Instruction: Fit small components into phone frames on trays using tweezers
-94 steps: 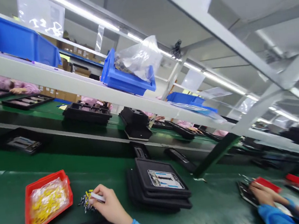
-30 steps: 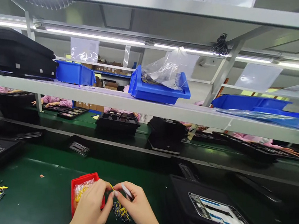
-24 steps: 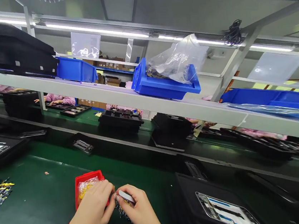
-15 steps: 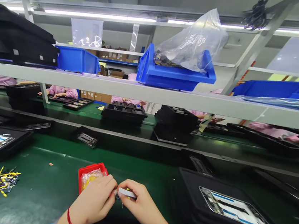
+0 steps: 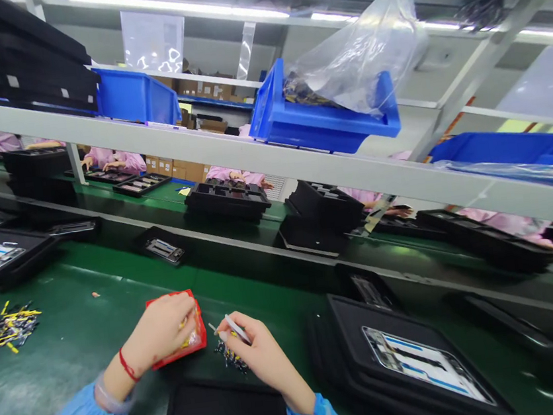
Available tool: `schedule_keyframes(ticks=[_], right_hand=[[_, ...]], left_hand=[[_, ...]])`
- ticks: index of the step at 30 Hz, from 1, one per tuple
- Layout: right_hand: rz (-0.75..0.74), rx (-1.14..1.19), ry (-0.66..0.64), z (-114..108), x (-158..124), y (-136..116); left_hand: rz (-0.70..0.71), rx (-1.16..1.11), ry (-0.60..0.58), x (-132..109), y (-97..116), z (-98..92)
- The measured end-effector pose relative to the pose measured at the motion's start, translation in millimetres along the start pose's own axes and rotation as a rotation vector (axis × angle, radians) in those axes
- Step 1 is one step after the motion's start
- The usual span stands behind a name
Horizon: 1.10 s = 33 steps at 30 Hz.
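- Work in hand: the right hand (image 5: 261,350) pinches a slim white tool (image 5: 237,328) just above a small heap of yellow-and-black parts (image 5: 230,357) on the green table (image 5: 59,365).
- Fingers: the right hand's are closed around the tool; the left hand's (image 5: 163,327) curl tightly over a red plastic tray (image 5: 200,336), holding it.
- Changed: the tray no longer lies flat behind the hands; it is now lifted and tilted — the hands have also drawn apart.
- Nearby: a larger heap of similar parts (image 5: 5,328) lies on the table to the left; a black tray (image 5: 351,339) holding a framed device (image 5: 421,364) sits to the right.
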State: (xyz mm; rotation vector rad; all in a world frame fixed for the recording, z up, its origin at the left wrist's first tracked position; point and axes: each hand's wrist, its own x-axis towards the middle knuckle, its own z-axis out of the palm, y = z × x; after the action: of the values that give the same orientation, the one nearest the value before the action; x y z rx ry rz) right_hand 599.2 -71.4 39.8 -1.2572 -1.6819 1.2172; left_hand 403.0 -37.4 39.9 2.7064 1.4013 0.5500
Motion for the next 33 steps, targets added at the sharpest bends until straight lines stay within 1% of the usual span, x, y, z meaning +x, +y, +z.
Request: schedule_keyframes(ticks=[2, 3, 5, 8, 12, 17, 19, 22, 23, 25, 27, 29, 31, 33], right_hand=[[-0.001, 0.004, 0.046, -1.2, 3.4, 5.0], [-0.008, 0.001, 0.069, -1.5, 5.3, 8.1], [-0.026, -0.014, 0.101, -1.6, 8.9, 14.7], [-0.05, -0.049, 0.12, -0.5, 12.7, 22.8], [-0.055, -0.064, 0.115, 1.4, 14.1, 26.4], [-0.041, -0.062, 0.103, 3.8, 13.6, 23.6], [-0.037, -0.075, 0.095, 5.0, 13.6, 22.5], [-0.058, -0.119, 0.102, 7.2, 13.8, 22.1], [-0.067, -0.13, 0.105, 7.9, 13.8, 22.2], [-0.08, -0.146, 0.108, 9.1, 13.6, 22.2], [-0.087, -0.16, 0.105, 9.9, 13.1, 21.7], [-0.089, -0.168, 0.097, 10.4, 12.6, 20.6], [-0.085, -0.178, 0.097, 11.1, 12.2, 19.5], [-0.078, -0.189, 0.103, 12.1, 12.2, 18.6]], left_hand=[[-0.144, 0.095, -0.095, 4.6, -13.8, -0.6], [-0.191, 0.122, -0.142, 6.3, -19.7, -0.8], [-0.225, 0.136, -0.201, 7.9, -28.2, -0.4], [-0.225, 0.127, -0.249, 7.5, -31.9, 1.7], [-0.215, 0.111, -0.27, 6.9, -28.8, 5.3], [-0.238, 0.095, -0.233, 5.1, -23.9, 7.9], [-0.21, -0.016, -0.198, 3.0, -19.1, 8.5], [-0.078, -0.377, -0.136, -0.4, -8.8, 9.2], [-0.031, -0.488, -0.135, -1.3, -5.3, 9.4], [0.022, -0.623, -0.159, -2.2, 0.5, 9.8], [0.02, -0.696, -0.172, -1.9, 3.8, 9.9], [-0.029, -0.724, -0.147, -0.7, 5.0, 9.5], [-0.082, -0.702, -0.135, 0.8, 5.3, 8.8], [-0.111, -0.67, -0.148, 1.8, 5.1, 8.2]])
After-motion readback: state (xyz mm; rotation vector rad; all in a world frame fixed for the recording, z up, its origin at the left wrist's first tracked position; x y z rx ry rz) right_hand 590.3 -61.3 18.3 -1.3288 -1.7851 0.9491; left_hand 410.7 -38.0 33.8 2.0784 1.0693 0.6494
